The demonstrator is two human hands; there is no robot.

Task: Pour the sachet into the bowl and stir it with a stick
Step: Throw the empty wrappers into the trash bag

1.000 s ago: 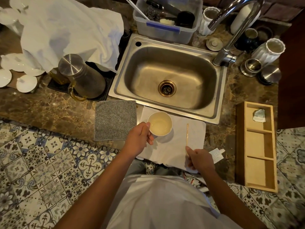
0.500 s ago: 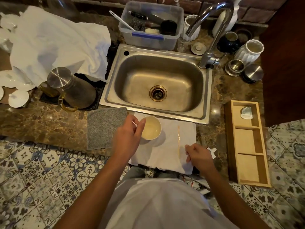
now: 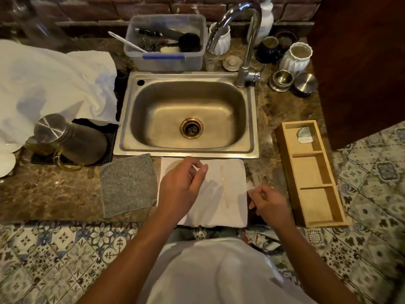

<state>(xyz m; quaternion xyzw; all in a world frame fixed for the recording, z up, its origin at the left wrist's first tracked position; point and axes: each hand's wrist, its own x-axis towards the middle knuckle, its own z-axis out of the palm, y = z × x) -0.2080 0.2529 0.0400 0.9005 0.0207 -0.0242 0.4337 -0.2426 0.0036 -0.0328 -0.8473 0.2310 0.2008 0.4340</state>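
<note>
My left hand hovers over the left part of the white cloth with fingers and thumb curled. The small pale bowl is almost wholly hidden behind it; only a pale sliver shows between thumb and fingers. The thin wooden stick lies lengthwise on the cloth, between my hands, touched by neither. My right hand is at the cloth's right edge, fingers curled, pinching a small white sachet that sticks out to the upper left; it is blurred.
The steel sink with its tap lies just beyond the cloth. A grey mat sits to the left, a steel jug further left. A wooden compartment tray stands right. Jars and a plastic tub line the back.
My left hand has closed over the bowl and tipped it, hiding it. My right hand left the stick and moved right to the sachet. The view has tilted upward.
</note>
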